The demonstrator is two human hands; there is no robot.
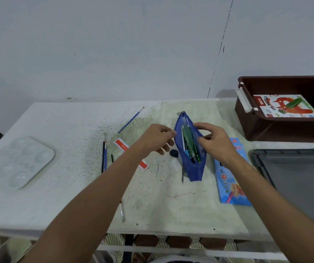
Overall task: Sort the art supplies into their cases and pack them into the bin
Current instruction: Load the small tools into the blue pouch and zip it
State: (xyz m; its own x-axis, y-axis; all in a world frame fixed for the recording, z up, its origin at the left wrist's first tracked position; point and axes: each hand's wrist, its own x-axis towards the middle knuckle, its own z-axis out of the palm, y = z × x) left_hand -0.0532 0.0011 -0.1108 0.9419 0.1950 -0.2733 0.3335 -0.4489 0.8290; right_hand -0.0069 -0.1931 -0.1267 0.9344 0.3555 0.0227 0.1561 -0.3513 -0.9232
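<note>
A blue mesh pencil pouch (195, 168) lies open in the middle of the table with green pens and other tools inside. My left hand (157, 137) pinches its left edge and my right hand (215, 141) pinches its right edge, spreading the mouth wide. A dark eraser (174, 153) sits just left of the pouch. A red and white ruler (122, 144) runs under my left forearm. Two brushes (104, 156) lie side by side further left, and a blue brush (130, 120) lies at the back. A brown bin (266, 130) at the far right holds an oil pastels box (285, 107).
A blue crayon box (232, 188) lies under my right forearm. A clear paint palette (17, 160) rests at the left edge. A grey lid (300, 181) sits at the right front. A thin metal tool (122, 211) lies near the front edge.
</note>
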